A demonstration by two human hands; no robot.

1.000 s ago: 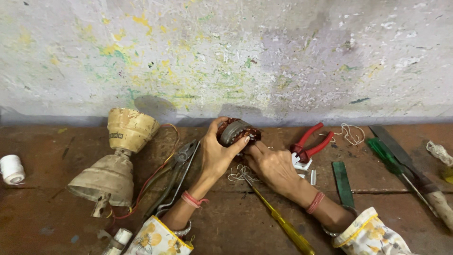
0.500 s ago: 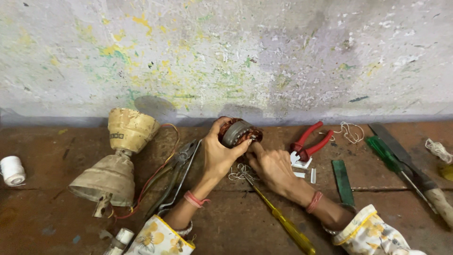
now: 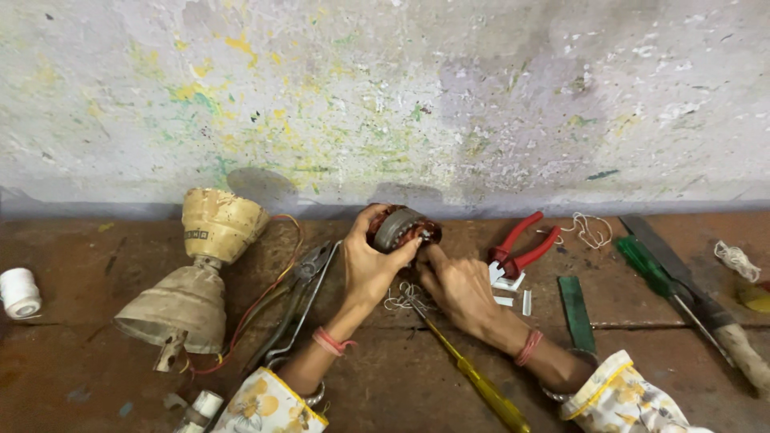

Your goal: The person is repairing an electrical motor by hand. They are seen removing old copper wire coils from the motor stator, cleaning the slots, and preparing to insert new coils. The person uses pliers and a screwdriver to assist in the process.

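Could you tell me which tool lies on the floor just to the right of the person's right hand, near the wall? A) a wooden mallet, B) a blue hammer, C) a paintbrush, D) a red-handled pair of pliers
D: the red-handled pliers lie just right of the right hand, which, with the left hand, is on the small motor winding; no hammer, mallet or brush appears.

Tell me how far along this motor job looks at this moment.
Done: the fan housing lies opened and set aside on the floor, wires trailing. In hand: the left hand grips the copper-wound motor core while the right hand works at its underside. Left: loose thread under the hands; the red pliers and yellow screwdriver lie unused; nothing is reassembled.
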